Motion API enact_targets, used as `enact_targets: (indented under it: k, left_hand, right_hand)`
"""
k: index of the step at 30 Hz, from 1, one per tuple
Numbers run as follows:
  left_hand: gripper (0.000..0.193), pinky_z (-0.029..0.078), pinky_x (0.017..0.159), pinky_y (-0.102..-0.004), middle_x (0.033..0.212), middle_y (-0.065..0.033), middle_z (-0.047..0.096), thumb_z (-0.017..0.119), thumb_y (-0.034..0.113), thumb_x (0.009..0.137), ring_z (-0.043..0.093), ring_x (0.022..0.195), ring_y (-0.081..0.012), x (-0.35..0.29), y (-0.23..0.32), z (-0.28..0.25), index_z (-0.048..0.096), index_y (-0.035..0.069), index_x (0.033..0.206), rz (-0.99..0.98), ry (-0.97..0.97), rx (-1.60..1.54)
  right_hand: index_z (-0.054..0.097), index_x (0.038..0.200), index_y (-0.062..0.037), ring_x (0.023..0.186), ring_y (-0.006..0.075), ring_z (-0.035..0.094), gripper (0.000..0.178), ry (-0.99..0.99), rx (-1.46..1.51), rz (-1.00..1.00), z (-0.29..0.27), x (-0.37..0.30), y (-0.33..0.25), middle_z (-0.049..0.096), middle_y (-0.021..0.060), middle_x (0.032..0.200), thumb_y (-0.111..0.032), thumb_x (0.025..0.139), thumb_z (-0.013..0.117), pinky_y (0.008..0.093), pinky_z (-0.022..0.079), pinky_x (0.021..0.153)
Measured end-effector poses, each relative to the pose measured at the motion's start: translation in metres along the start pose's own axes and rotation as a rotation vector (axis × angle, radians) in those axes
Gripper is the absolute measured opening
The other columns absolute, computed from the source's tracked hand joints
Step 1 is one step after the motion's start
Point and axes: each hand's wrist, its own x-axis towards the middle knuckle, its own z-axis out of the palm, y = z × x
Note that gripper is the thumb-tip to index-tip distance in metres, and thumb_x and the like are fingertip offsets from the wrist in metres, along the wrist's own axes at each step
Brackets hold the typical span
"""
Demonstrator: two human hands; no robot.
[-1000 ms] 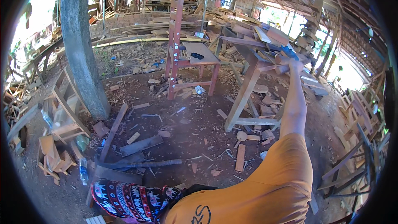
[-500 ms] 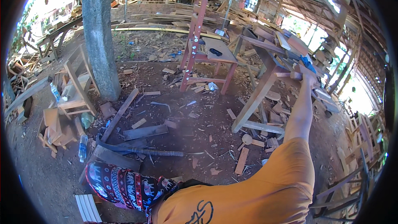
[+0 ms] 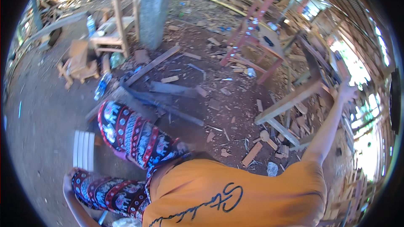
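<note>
Right hand (image 3: pixel 347 92) farther from workbench (image 3: pixel 294 98)

Right hand (image 3: pixel 347 92) on wooden workbench (image 3: pixel 294 98)

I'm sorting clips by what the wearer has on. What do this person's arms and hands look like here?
Both hands are bare, with no gloves. The right hand ends a bare forearm that comes out of a short orange sleeve; the orange shirt carries dark looping script. The left hand shows at the lower left, its forearm also bare. No watch, ring or band is visible on either.
</note>
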Motion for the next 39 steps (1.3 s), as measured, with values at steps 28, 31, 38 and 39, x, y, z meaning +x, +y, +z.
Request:
enact_targets:
  k: [28,31,38,39]
  left_hand:
    - [0.029,0.05,0.083,-0.0367,0.097,-0.0145,0.067,0.067,0.014,0.079,0.065,0.09,-0.0261,-0.106,-0.352,0.226,0.069,0.002,0.105,-0.429,1.526,-0.38]
    - [0.03,0.049,0.085,-0.0381,0.091,-0.0139,0.064,0.068,0.015,0.077,0.063,0.089,-0.0301,-0.111,-0.356,0.215,0.069,0.004,0.104,-0.46,1.697,-0.273]
    - [0.036,0.048,0.087,-0.0428,0.089,-0.0141,0.063,0.07,0.033,0.075,0.063,0.09,-0.033,-0.096,-0.341,0.173,0.067,0.005,0.097,-0.917,1.87,0.431]
    - [0.036,0.048,0.087,-0.0428,0.089,-0.0141,0.063,0.07,0.033,0.075,0.063,0.09,-0.033,-0.101,-0.342,0.162,0.067,0.005,0.097,-0.926,1.865,0.428]
  right_hand:
    - [0.061,0.099,-0.0017,0.069,0.0066,0.057,0.01,-2.161,1.352,-2.097,-0.483,-0.666,-0.361,0.059,-0.0002,0.08,-0.011,0.095,0.06,0.0215,0.047,0.065]
    - [0.061,0.101,0.0002,0.071,0.007,0.057,0.009,-2.126,1.22,-2.289,-0.524,-0.671,-0.351,0.061,0.0006,0.081,-0.006,0.094,0.058,0.0221,0.047,0.066]
    - [0.06,0.099,0.0025,0.072,0.0098,0.059,0.012,-1.879,1.243,-2.722,-0.612,-0.685,-0.339,0.061,0.0058,0.086,-0.005,0.091,0.059,0.0252,0.048,0.066]
    - [0.06,0.098,0.0036,0.073,0.0109,0.06,0.012,-1.751,1.328,-2.833,-0.629,-0.684,-0.336,0.061,0.0072,0.087,-0.004,0.09,0.059,0.0259,0.049,0.066]
